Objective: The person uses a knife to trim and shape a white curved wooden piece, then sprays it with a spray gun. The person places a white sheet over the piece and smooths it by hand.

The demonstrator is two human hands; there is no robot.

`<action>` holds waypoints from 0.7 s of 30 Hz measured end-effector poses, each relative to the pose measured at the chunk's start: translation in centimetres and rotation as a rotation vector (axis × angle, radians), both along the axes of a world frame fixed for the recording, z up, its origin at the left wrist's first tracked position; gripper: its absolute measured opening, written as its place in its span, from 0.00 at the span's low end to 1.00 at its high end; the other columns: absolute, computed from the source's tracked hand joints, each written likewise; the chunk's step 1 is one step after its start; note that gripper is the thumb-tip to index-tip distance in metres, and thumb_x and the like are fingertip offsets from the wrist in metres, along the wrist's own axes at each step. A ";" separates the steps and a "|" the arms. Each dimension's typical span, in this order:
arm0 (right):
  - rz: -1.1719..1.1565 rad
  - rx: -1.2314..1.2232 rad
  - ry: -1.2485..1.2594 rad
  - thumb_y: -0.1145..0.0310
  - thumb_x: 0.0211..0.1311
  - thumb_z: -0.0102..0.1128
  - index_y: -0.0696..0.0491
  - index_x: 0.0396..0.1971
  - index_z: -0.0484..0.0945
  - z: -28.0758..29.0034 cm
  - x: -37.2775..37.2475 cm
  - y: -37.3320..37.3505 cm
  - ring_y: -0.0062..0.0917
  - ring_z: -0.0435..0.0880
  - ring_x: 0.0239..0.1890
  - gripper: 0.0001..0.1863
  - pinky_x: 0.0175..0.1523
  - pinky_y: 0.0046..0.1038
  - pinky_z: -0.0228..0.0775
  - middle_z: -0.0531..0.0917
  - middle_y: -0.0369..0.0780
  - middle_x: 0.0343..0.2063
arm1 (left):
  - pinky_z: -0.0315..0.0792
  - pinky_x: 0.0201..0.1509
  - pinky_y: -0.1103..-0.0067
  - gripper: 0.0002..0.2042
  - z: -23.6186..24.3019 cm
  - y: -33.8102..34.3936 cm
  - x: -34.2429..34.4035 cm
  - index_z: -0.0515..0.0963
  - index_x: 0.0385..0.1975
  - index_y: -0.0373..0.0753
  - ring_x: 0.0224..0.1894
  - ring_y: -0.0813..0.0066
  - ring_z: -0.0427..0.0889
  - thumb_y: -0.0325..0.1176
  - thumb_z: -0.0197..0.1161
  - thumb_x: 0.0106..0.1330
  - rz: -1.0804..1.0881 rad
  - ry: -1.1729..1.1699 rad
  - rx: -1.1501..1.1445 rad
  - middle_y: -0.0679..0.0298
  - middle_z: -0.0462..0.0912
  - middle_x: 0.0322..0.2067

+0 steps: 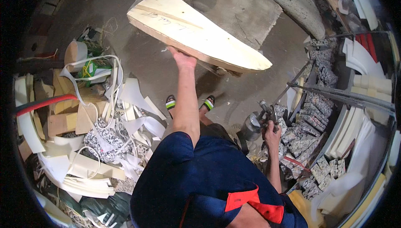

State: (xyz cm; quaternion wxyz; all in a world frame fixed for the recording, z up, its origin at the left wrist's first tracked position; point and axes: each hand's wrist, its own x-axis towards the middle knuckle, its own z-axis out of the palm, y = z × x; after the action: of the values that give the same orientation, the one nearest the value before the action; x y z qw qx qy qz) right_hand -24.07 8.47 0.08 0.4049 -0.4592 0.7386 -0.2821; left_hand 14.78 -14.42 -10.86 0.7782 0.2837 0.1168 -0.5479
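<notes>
My left hand (184, 58) is closed on the lower edge of a long, tapered, pale board (200, 40) with handwriting on its face, held out above the floor with its pointed end to the right. Part of my fingers is hidden under the board. My right hand (271, 132) grips a metal spray gun (267, 113) with a silver cup (252, 126) at its left and a dark hose rising behind it.
Heaps of white foam offcuts (96, 165) and tan cardboard (62, 123) lie at left. Speckled foam blocks (313, 119), curved white pieces and dark hoses (342, 96) line the right. A worn grey slab (250, 15) lies beyond the board. My sandalled feet (209, 103) stand below.
</notes>
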 end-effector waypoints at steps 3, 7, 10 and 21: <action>0.016 0.018 -0.007 0.50 0.73 0.54 0.55 0.38 0.79 0.3 0.3 -0.5 0.14 0.68 0.15 0.21 0.21 0.21 0.58 0.73 0.30 0.17 | 0.49 0.77 0.56 0.41 -0.6 0.3 0.4 0.45 0.76 0.49 0.76 0.56 0.49 0.71 0.25 0.70 -0.074 -0.101 -0.012 0.57 0.48 0.75; 0.000 0.059 0.062 0.57 0.74 0.53 0.58 0.35 0.83 0.7 0.6 -1.2 0.14 0.69 0.23 0.19 0.29 0.24 0.61 0.76 0.29 0.20 | 0.49 0.77 0.57 0.42 -0.7 -0.1 0.3 0.45 0.76 0.48 0.76 0.56 0.49 0.72 0.24 0.70 -0.070 -0.101 -0.058 0.57 0.48 0.75; -0.001 0.036 0.051 0.54 0.74 0.54 0.58 0.35 0.83 0.6 0.4 -1.8 0.14 0.69 0.21 0.21 0.26 0.24 0.60 0.74 0.29 0.18 | 0.51 0.77 0.57 0.42 -0.9 -1.2 0.1 0.45 0.76 0.48 0.76 0.55 0.49 0.71 0.22 0.70 -0.050 -0.142 -0.052 0.57 0.49 0.75; -0.080 -0.007 0.032 0.52 0.74 0.54 0.57 0.34 0.84 1.4 -1.4 0.0 0.13 0.68 0.19 0.22 0.26 0.22 0.59 0.75 0.29 0.17 | 0.64 0.71 0.56 0.43 0.2 0.3 5.2 0.55 0.73 0.43 0.70 0.55 0.63 0.70 0.40 0.68 -0.150 -0.279 -0.121 0.55 0.60 0.70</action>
State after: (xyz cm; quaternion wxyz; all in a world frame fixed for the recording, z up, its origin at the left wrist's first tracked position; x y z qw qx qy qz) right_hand -25.46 8.49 1.49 0.3799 -0.4354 0.7617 -0.2932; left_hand 19.96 -14.13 -10.65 0.7594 0.3176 -0.0471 -0.5659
